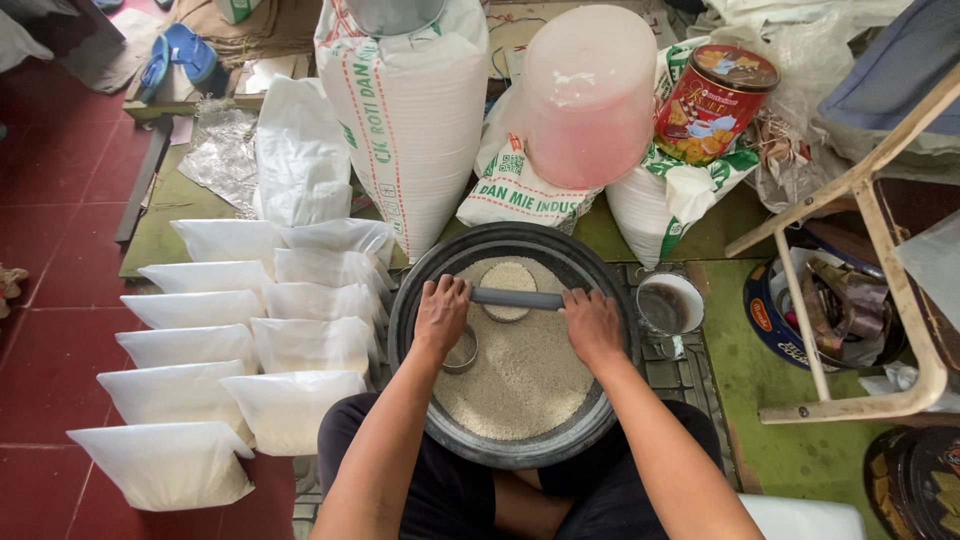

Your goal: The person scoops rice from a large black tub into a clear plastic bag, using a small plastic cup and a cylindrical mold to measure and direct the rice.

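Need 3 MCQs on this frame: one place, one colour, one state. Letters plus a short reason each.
1. Where do the filled white bags lie?
A. to the person's left on the floor
B. inside the basin
C. on the wooden chair

2. What colour is the round tin on the sacks?
A. blue
B. red
C. green

3. What are the two hands doing?
A. hanging free
B. both gripping a grey rod
C. tying a bag

Answers:
1 A, the bags sit in rows beside the basin on the left.
2 B, its side is red.
3 B, the left hand and right hand hold the ends of the rod over a grain-filled cup.
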